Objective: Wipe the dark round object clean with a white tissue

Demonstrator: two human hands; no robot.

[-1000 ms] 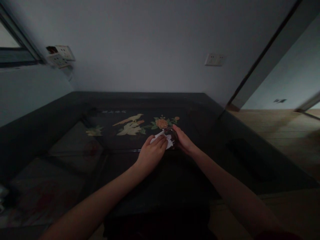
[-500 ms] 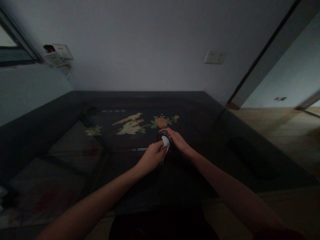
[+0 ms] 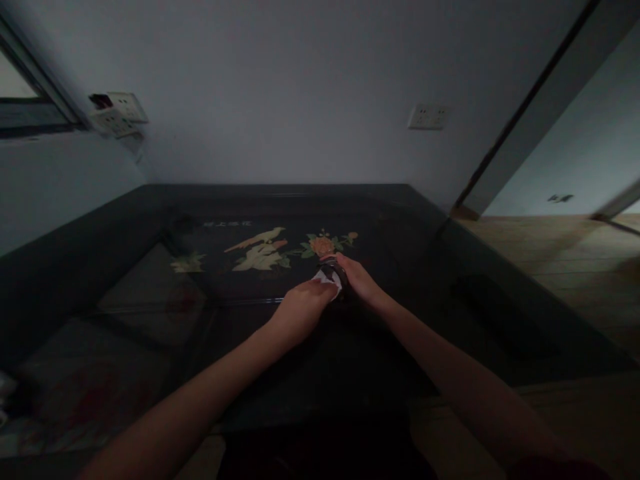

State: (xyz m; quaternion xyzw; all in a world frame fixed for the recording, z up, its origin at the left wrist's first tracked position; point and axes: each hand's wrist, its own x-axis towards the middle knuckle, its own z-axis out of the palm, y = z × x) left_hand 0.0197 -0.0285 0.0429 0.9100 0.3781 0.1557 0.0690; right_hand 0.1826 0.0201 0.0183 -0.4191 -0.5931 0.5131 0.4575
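Over the middle of the dark glossy table (image 3: 345, 367), both of my hands meet at a small dark round object (image 3: 341, 272). It has a shiny rim, but the dim light hides its kind. My right hand (image 3: 361, 281) grips it from the right side, fingers curled around its far edge. A crumpled white tissue (image 3: 336, 283) is pinched in my left hand (image 3: 304, 308), which presses it against the near side of the object. The left fingertips are partly hidden by the tissue and the hand itself.
A printed bird (image 3: 260, 253) and an orange flower (image 3: 321, 245) decorate the tabletop. Toward the right lies a black flat oblong item (image 3: 500, 313). Wall sockets (image 3: 429, 117) are behind the table, and a power strip (image 3: 115, 122) hangs at the left corner.
My left hand has turned over and moved slightly, its back now more toward me. The tissue has shifted and spread at the object's rim. The right hand keeps its hold.
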